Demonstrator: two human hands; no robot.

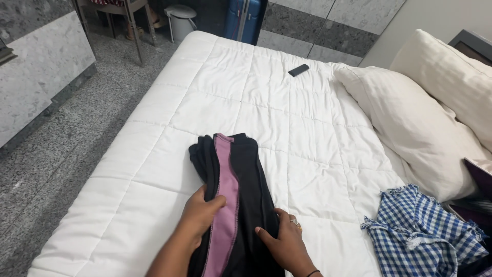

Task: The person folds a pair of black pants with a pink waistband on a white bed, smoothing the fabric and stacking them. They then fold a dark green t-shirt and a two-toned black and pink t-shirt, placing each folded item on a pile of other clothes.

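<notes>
1. Black cloth lies under my fingers: my left hand (201,211) rests flat on the folded garment (230,195), fingers together over its purple stripe (225,205).
2. My right hand (283,238) presses the garment's right edge, fingers slightly spread, gripping nothing.
3. I judge this the smoothing step; next calls for a firm pinch at the edge.
4. It lies on the white quilt (287,128), checked cloth (420,231) and pillow (410,123) well apart.
</notes>
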